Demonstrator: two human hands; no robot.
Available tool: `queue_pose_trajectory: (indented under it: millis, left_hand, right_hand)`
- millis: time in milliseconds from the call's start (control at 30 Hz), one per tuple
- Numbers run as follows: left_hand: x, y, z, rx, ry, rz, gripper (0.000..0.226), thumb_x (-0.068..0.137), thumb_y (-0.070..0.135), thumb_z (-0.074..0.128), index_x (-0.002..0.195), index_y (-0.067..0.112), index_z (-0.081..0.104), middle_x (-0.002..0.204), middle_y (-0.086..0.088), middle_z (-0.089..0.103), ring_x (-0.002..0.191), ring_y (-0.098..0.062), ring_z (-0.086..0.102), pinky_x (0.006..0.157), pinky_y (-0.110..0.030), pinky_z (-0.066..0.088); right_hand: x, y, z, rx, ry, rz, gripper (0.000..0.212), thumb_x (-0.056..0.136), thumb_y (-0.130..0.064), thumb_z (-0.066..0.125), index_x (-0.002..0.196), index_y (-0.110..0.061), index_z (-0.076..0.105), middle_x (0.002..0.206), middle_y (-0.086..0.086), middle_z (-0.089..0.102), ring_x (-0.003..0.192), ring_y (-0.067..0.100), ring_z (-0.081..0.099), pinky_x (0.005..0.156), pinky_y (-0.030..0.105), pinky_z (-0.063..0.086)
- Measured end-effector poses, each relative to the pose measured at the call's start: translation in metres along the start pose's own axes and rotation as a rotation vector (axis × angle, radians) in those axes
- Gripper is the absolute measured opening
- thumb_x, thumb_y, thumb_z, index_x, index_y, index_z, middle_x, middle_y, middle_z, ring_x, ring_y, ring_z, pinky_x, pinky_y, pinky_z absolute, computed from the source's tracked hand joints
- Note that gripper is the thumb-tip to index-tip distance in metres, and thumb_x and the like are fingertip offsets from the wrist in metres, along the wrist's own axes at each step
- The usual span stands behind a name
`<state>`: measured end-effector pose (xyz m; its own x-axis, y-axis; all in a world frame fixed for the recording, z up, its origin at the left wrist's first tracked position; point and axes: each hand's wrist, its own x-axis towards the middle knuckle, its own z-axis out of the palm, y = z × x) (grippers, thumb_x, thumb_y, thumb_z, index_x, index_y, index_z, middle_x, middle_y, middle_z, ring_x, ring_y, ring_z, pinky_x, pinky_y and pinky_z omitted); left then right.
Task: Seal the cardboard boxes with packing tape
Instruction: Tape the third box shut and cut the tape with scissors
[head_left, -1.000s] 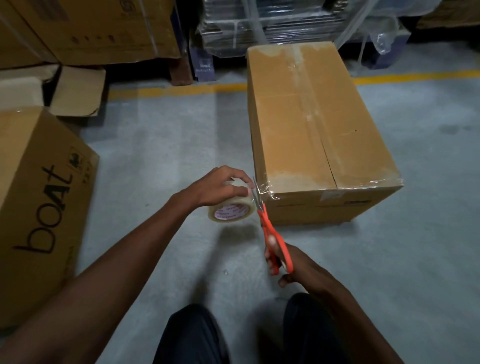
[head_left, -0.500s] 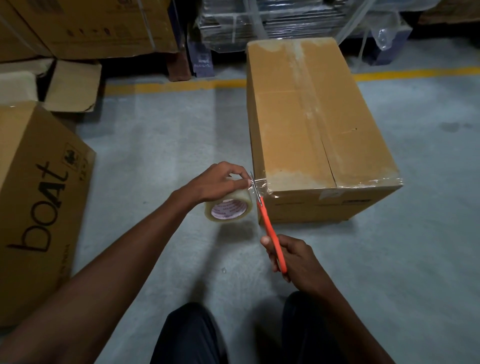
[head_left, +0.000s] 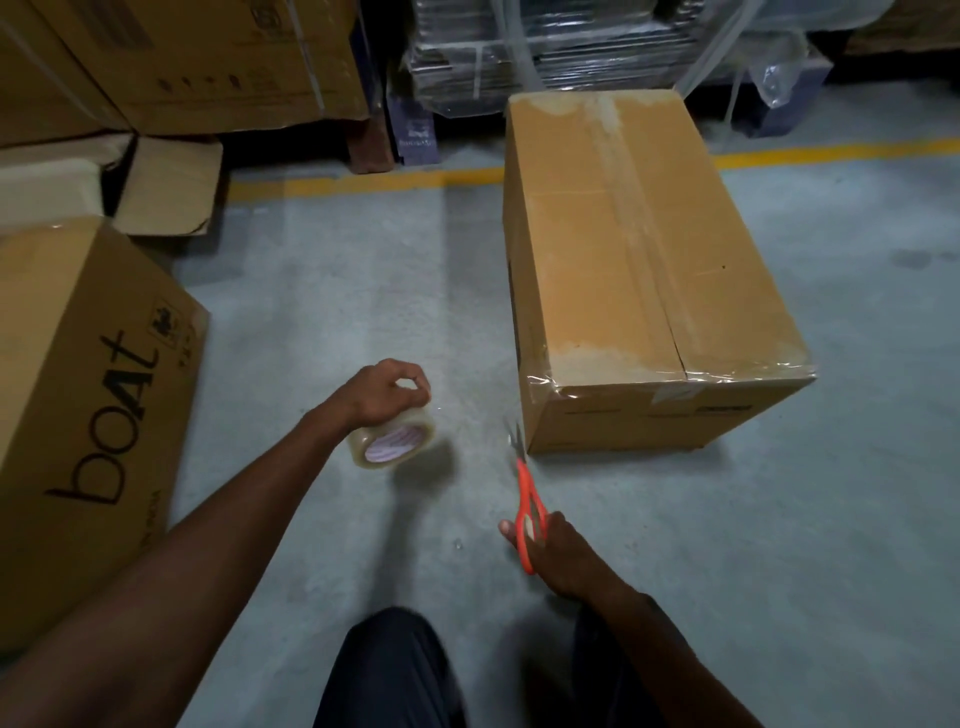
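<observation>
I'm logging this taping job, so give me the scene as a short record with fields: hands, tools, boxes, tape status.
left hand: holds tape roll, clear of the box
right hand: grips orange scissors, blades toward the box
sealed box: on floor, tape across near top edge
boat box: at left, untouched
tape status: roll not joined to the box

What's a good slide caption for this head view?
Left hand holds tape roll, right hand orange scissors, beside taped box.

matt brown cardboard box (head_left: 644, 270) wearing glossy clear tape along its edges, glossy clear tape roll (head_left: 390, 439), scissors (head_left: 527, 506) showing smooth orange plastic handles, floor (head_left: 332, 312) looking rough matt concrete
</observation>
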<state>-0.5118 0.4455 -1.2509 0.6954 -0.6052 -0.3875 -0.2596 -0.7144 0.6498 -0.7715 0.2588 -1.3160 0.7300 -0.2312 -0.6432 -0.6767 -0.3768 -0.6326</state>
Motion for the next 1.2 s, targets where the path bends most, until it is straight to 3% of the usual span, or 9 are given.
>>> queue_pose_trajectory:
  millis: [133, 233, 300, 433, 633, 900, 967, 1033, 1200]
  left_hand:
    - [-0.015, -0.018, -0.004, 0.001, 0.031, -0.083, 0.013, 0.092, 0.03, 0.071, 0.08, 0.033, 0.071, 0.097, 0.006, 0.074, 0.091, -0.019, 0.07, 0.095, -0.039, 0.051]
    - [-0.022, -0.022, -0.003, -0.129, 0.076, -0.082, 0.015, 0.08, 0.05, 0.072, 0.081, 0.034, 0.073, 0.09, 0.008, 0.076, 0.085, -0.021, 0.07, 0.086, -0.036, 0.052]
    - [-0.024, -0.022, 0.0, -0.217, 0.095, -0.066, 0.012, 0.089, 0.028, 0.076, 0.078, 0.029, 0.074, 0.083, 0.013, 0.074, 0.081, -0.019, 0.067, 0.083, -0.035, 0.05]
    - [-0.021, -0.011, 0.007, -0.231, 0.104, -0.05, 0.01, 0.094, 0.012, 0.072, 0.086, 0.016, 0.075, 0.088, 0.005, 0.075, 0.082, -0.021, 0.066, 0.081, -0.033, 0.049]
    - [-0.022, 0.03, 0.017, -0.429, 0.201, 0.051, 0.008, 0.095, 0.009, 0.07, 0.096, 0.002, 0.074, 0.099, -0.008, 0.075, 0.085, -0.016, 0.065, 0.081, -0.027, 0.05]
    - [-0.015, 0.057, 0.05, -0.565, 0.326, 0.006, 0.011, 0.099, 0.021, 0.066, 0.091, 0.025, 0.072, 0.079, 0.011, 0.068, 0.073, -0.008, 0.06, 0.072, -0.025, 0.045]
    - [-0.014, 0.054, 0.062, -0.554, 0.381, -0.012, 0.013, 0.099, 0.02, 0.065, 0.091, 0.027, 0.071, 0.085, 0.011, 0.07, 0.079, -0.01, 0.061, 0.077, -0.028, 0.047]
    - [-0.013, 0.05, 0.071, -0.535, 0.421, -0.031, 0.015, 0.099, 0.019, 0.065, 0.09, 0.03, 0.07, 0.094, 0.008, 0.072, 0.087, -0.016, 0.063, 0.086, -0.034, 0.048]
    - [-0.01, 0.042, 0.089, -0.392, 0.426, -0.124, 0.017, 0.101, 0.018, 0.063, 0.117, 0.018, 0.067, 0.117, -0.002, 0.068, 0.105, -0.024, 0.061, 0.085, -0.026, 0.041]
  right_hand:
    - [0.017, 0.025, 0.014, -0.473, -0.06, 0.059, 0.054, 0.098, -0.045, 0.06, 0.135, -0.007, 0.054, 0.139, 0.014, 0.055, 0.126, 0.025, 0.055, 0.1, 0.028, 0.043]
    - [0.006, -0.019, -0.006, -0.633, 0.09, -0.103, 0.028, 0.103, -0.031, 0.05, 0.12, -0.014, 0.064, 0.123, 0.012, 0.064, 0.116, 0.029, 0.062, 0.089, 0.033, 0.046]
    - [-0.002, -0.057, -0.033, -0.535, 0.359, -0.376, 0.017, 0.098, -0.029, 0.058, 0.1, -0.018, 0.071, 0.099, 0.007, 0.07, 0.096, 0.028, 0.067, 0.071, 0.031, 0.041]
    - [0.012, -0.104, -0.09, -0.379, 0.91, -0.93, 0.007, 0.091, -0.016, 0.072, 0.096, -0.012, 0.075, 0.098, 0.009, 0.064, 0.094, 0.026, 0.052, 0.076, 0.033, 0.04]
    - [0.056, -0.091, -0.101, -0.657, 0.844, -0.842, 0.017, 0.089, -0.032, 0.069, 0.089, -0.018, 0.078, 0.115, 0.004, 0.064, 0.103, 0.026, 0.049, 0.077, 0.039, 0.038]
    - [0.052, -0.093, -0.099, -1.11, 0.659, -0.829, 0.022, 0.089, -0.033, 0.07, 0.082, -0.013, 0.075, 0.157, 0.012, 0.043, 0.132, 0.036, 0.045, 0.096, 0.052, 0.035]
    - [0.049, -0.084, -0.097, -1.116, 0.645, -0.913, 0.038, 0.101, -0.04, 0.051, 0.119, -0.014, 0.072, 0.162, 0.011, 0.035, 0.143, 0.034, 0.037, 0.107, 0.056, 0.03]
    - [0.046, -0.068, -0.097, -1.114, 0.665, -0.935, 0.055, 0.105, -0.037, 0.039, 0.155, -0.014, 0.041, 0.168, 0.011, 0.022, 0.153, 0.031, 0.022, 0.118, 0.057, 0.023]
    - [0.046, -0.033, -0.089, -1.275, 0.548, -0.897, 0.065, 0.106, -0.044, 0.033, 0.161, -0.01, 0.026, 0.171, 0.009, 0.006, 0.157, 0.034, -0.007, 0.125, 0.058, -0.006]
